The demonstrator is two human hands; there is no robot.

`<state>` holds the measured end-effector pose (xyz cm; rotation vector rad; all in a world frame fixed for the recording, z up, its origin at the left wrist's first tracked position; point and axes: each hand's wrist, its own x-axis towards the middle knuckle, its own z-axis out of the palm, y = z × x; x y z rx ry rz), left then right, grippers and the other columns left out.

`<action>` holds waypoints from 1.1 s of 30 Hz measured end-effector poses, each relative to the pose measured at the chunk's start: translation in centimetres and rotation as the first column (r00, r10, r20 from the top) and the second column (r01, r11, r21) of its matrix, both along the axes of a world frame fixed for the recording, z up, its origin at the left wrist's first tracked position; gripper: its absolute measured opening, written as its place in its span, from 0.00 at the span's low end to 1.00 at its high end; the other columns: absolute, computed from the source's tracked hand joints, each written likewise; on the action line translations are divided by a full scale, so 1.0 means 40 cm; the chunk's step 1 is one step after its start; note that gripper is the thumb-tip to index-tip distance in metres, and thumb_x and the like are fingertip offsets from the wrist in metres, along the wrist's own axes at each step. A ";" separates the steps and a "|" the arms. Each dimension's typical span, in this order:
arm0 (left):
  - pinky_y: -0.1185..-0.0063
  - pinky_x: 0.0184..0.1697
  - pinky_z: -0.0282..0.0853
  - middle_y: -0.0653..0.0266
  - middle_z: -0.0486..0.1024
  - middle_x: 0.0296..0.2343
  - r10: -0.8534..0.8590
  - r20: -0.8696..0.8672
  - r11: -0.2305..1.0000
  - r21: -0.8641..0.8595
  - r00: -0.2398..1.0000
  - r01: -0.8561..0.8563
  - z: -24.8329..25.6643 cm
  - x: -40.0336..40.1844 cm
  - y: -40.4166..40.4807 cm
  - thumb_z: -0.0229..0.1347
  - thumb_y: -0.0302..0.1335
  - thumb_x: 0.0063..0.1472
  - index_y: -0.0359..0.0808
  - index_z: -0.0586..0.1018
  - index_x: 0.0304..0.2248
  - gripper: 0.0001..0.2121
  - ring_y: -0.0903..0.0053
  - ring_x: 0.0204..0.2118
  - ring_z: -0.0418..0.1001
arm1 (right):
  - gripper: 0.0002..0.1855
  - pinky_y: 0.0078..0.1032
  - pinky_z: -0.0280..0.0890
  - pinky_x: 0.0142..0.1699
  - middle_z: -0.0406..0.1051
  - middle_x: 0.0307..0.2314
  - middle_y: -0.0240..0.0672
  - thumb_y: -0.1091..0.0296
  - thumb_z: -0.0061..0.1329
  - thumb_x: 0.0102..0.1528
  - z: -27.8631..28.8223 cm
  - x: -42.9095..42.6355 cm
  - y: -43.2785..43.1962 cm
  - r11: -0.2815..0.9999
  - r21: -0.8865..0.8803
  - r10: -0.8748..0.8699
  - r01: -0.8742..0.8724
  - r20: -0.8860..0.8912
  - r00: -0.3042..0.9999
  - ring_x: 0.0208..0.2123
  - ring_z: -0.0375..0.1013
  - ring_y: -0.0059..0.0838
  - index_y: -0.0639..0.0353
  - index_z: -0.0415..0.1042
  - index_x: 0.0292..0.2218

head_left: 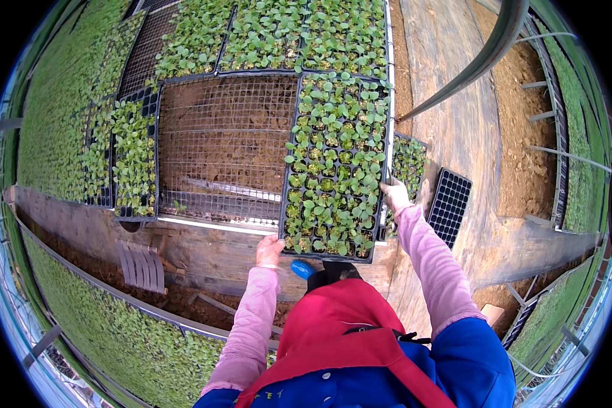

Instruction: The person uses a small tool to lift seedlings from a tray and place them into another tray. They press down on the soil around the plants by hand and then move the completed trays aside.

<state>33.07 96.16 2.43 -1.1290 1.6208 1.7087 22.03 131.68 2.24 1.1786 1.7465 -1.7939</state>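
A black plastic plug tray of leafy seedlings [334,168] lies lengthwise before me at the bench's right edge, its near end jutting past the front rail. At its near left corner my left hand [270,251] grips the rim. My right hand [396,195] holds the right long side, its fingertips partly hidden by the rim. Left of the tray, the wire mesh bench top [224,148] is bare, with brown soil showing below. Full seedling trays [265,35] adjoin the held tray's far end.
A narrower, partly filled seedling tray [134,158] sits left of the mesh. Down to the right are an empty cell tray [450,206] and another seedling tray [408,160]. A curved metal pole [464,66] rises at the right. A small slatted stool [142,266] stands at left.
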 end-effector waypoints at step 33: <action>0.74 0.23 0.69 0.70 0.69 0.22 0.030 0.114 1.000 -0.003 0.993 -0.030 -0.119 -0.038 0.026 0.52 0.22 0.48 0.38 0.71 0.29 0.06 0.79 0.23 0.67 | 0.11 0.19 0.60 0.33 0.71 0.22 0.35 0.71 0.48 0.41 -0.155 -0.036 0.051 0.911 0.397 0.120 -0.108 -0.005 0.993 0.25 0.68 0.25 0.63 0.71 0.30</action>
